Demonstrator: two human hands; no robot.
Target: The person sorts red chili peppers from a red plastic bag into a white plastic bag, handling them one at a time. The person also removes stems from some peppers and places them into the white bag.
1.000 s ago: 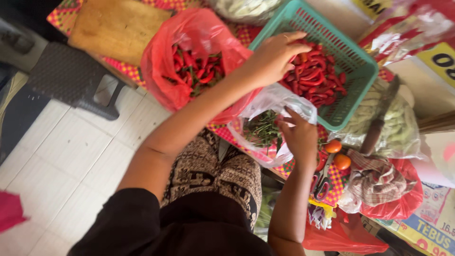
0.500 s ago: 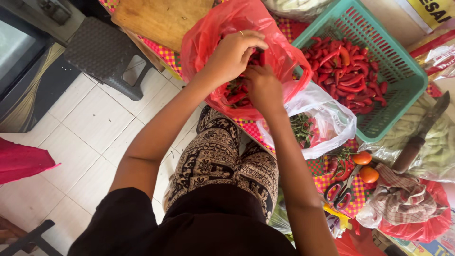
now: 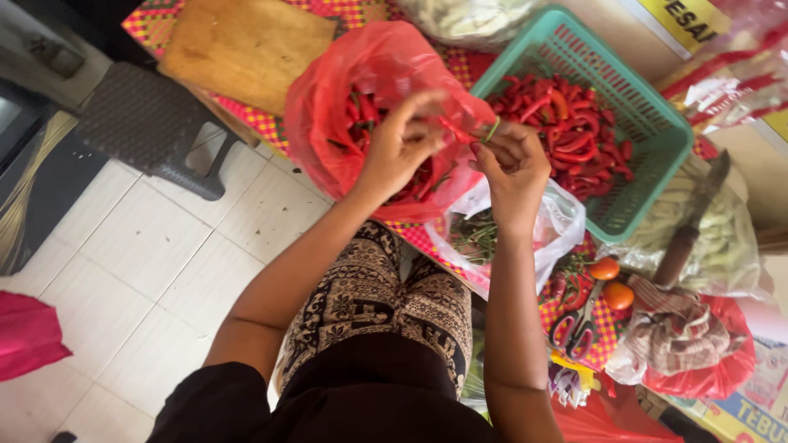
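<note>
Both hands have come up out of the red bag since half a second ago and now meet just above its right edge, with a single red chili stretched between them. Largest of what lies around is the desk point(image 3: 525, 61) under its red and yellow checked cloth, carrying a wooden cutting board point(image 3: 246, 45) at the far left and a green plastic basket point(image 3: 648, 123) of red chilies at the far right. Between these sits the red bag point(image 3: 345, 115), open at the top and still holding chilies; below it a clear bag point(image 3: 558, 226) holds green stems. Scissors point(image 3: 579, 316) and two small tomatoes point(image 3: 611, 283) lie nearer, to the right. The left hand point(image 3: 398, 143) is curled, its fingertips pinching the red body of the chili point(image 3: 461, 131). The right hand point(image 3: 513, 160) is closed in a pinch on the green stem end. The chili's long axis runs left to right, slightly tilted, body toward the left hand and stem toward the right. It hangs over the gap between red bag and basket, the clear bag directly beneath the right hand.
</note>
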